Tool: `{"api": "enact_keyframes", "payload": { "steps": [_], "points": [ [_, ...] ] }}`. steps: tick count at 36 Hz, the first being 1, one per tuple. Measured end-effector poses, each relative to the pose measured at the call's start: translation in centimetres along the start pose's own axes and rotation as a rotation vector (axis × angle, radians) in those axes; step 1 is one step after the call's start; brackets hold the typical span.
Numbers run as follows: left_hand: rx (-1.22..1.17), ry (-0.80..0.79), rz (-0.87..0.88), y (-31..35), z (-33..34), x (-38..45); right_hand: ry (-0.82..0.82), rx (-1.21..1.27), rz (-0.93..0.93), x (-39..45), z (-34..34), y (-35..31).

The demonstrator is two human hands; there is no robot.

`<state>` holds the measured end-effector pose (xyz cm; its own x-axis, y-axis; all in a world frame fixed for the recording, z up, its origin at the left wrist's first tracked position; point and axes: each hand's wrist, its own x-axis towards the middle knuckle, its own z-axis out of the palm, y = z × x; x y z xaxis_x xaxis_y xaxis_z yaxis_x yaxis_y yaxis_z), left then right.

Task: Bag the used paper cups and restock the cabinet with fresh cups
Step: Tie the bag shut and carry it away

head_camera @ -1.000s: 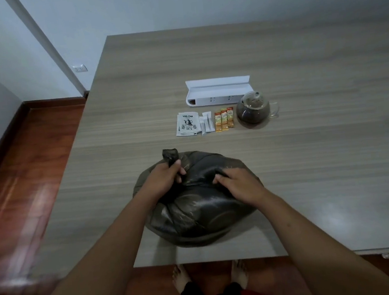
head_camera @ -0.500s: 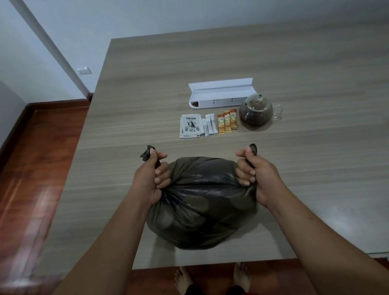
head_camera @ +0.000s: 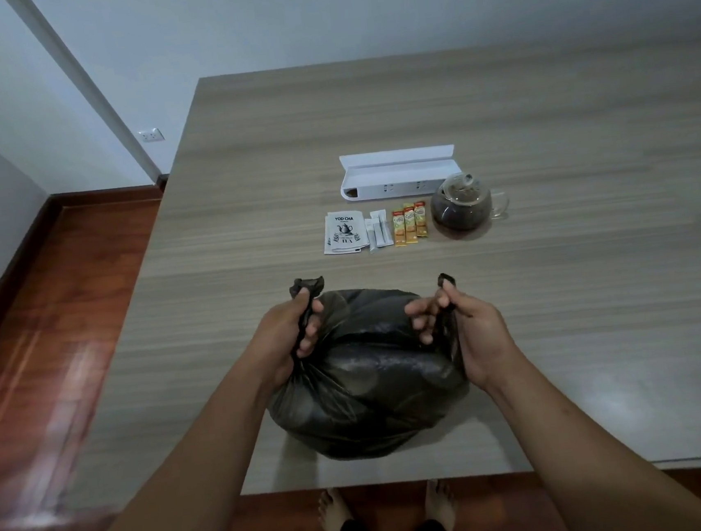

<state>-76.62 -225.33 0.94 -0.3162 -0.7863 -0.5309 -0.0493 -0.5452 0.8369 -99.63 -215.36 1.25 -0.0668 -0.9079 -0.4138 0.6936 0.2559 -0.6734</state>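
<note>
A wide grey wood-grain worktop [head_camera: 495, 93] meets pale walls [head_camera: 316, 11]; glossy reddish wooden floor [head_camera: 66, 314], dark skirting [head_camera: 11, 272], a wall socket [head_camera: 151, 135].

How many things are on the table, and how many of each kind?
Black bag: 1
Glass teapot: 1
White box: 1
Orange sachets: 3
White stick sachets: about 3, they overlap
Tea packets: at least 1, maybe a stack
Total: about 10
</note>
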Motion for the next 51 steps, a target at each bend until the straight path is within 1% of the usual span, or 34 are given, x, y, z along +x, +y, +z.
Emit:
{"api": "enact_keyframes", "payload": {
  "steps": [1,2,3,6,8,11,13,14,16,18,19,20,22,25,27,29,32,37,45,49,51],
  "points": [
    [0.050,0.008,0.009,0.0,-0.1,0.0,-0.019,-0.010,0.010,0.2,0.2,-0.1],
    [0.106,0.016,0.018,-0.2,-0.1,0.0,-0.036,-0.081,0.028,0.3,0.5,-0.1],
    [0.154,0.023,0.023,-0.3,0.0,0.0,-0.052,-0.213,0.049,0.5,0.8,0.0],
    [0.222,0.057,0.010,-0.6,0.2,0.3,-0.124,-0.708,0.142,0.8,2.0,0.3],
    [0.216,0.099,-0.008,-0.7,0.6,0.5,-0.144,-0.903,0.212,1.0,2.3,0.6],
    [0.144,0.139,-0.046,-0.6,0.9,0.7,-0.134,-1.005,0.251,1.0,2.4,0.9],
    [0.022,0.103,-0.090,-0.5,0.8,0.8,-0.084,-1.048,0.173,1.1,2.2,1.1],
    [-0.046,0.075,-0.108,-0.4,0.8,0.9,-0.041,-1.027,0.110,1.1,2.0,1.2],
    [-0.127,0.041,-0.110,-0.1,0.7,0.8,0.033,-0.891,0.001,1.0,1.8,1.0],
    [-0.122,0.040,-0.068,0.1,0.7,0.6,0.066,-0.727,-0.071,0.9,1.8,0.8],
    [-0.091,0.047,-0.039,0.1,0.7,0.4,0.063,-0.689,-0.088,0.8,1.9,0.6],
    [-0.049,0.056,-0.013,0.0,0.7,0.3,0.045,-0.705,-0.091,0.9,1.9,0.7],
    [0.033,0.068,0.028,-0.2,0.6,0.3,-0.028,-0.889,-0.064,1.1,2.1,0.9],
    [0.138,0.096,0.059,-0.7,0.7,0.4,-0.170,-1.314,0.064,1.3,2.5,1.4],
    [0.197,0.102,0.057,-1.0,1.0,0.4,-0.204,-1.440,0.113,1.4,2.2,2.0],
    [0.240,0.104,0.059,-1.0,1.2,0.3,-0.170,-1.454,0.121,1.4,1.9,2.5],
    [0.278,0.124,0.061,-0.9,1.4,0.0,-0.126,-1.389,0.145,1.3,1.6,2.9],
    [0.287,0.128,0.027,-1.2,1.2,0.2,-0.089,-1.346,0.178,1.0,1.5,2.9],
    [0.271,0.144,-0.017,-1.6,0.8,0.5,-0.047,-1.329,0.142,0.7,1.2,3.2],
    [0.263,0.174,-0.030,-1.7,0.5,0.5,0.022,-1.249,0.098,0.4,0.8,3.1],
    [0.252,0.178,-0.025,-1.6,0.4,0.4,0.068,-1.163,0.083,0.4,0.6,3.1]
  ]
}}
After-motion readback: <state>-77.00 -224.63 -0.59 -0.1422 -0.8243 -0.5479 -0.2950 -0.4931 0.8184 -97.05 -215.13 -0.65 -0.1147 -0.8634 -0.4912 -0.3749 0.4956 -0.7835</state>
